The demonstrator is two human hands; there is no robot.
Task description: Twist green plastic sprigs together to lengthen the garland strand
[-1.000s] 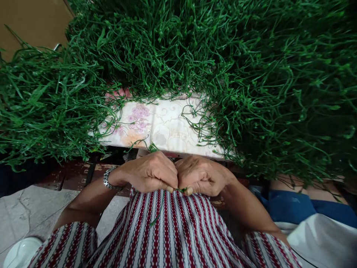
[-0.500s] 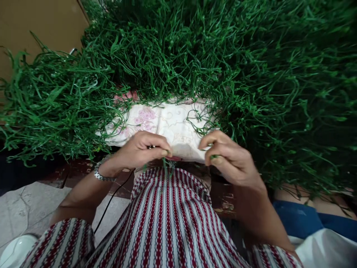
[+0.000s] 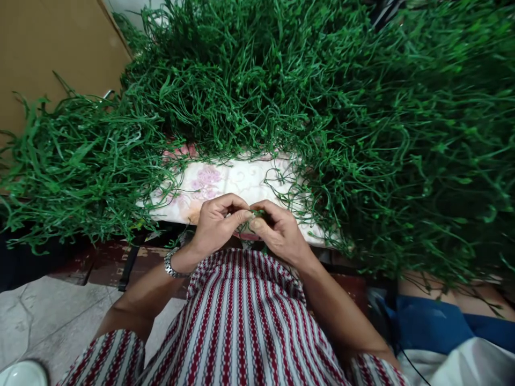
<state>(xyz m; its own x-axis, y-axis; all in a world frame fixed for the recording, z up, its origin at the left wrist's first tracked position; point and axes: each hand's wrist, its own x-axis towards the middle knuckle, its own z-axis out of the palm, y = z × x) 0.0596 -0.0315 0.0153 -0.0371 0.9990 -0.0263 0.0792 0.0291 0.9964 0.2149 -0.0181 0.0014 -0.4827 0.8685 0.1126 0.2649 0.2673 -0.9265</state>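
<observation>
My left hand, with a metal-band watch at its wrist, and my right hand meet fingertip to fingertip just above my striped shirt. Both are closed in a pinch on a small green sprig with thin stems, partly hidden by the fingers. Behind them lies a white flowered cloth. Loose thin green sprigs rest on its right part.
A large heap of glossy green sprigs fills the far side and right. A smaller pile lies at left. A brown board stands at far left. Blue fabric shows at lower right, a white round object at lower left.
My hands were apart and have come together. The right hand moved left to meet the left hand, fingertips touching around the green sprig. The view has shifted slightly.
</observation>
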